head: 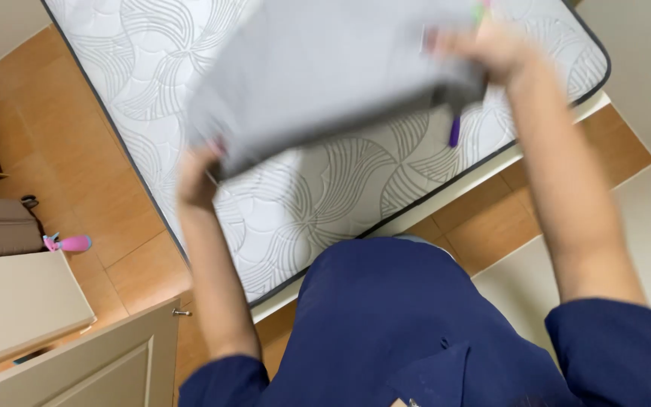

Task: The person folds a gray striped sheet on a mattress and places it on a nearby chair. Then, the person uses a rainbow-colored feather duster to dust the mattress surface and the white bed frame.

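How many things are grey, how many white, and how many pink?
Grey: 1, the grey cloth sheet held by both hands
White: 1, the white quilted mattress
Pink: 1, the small pink plastic object on the floor
Total: 3

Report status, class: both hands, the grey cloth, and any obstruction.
Left hand and right hand each grip one end of grey cloth. Cloth held up over quilted mattress. Nothing in the way.

Grey cloth above quilted mattress
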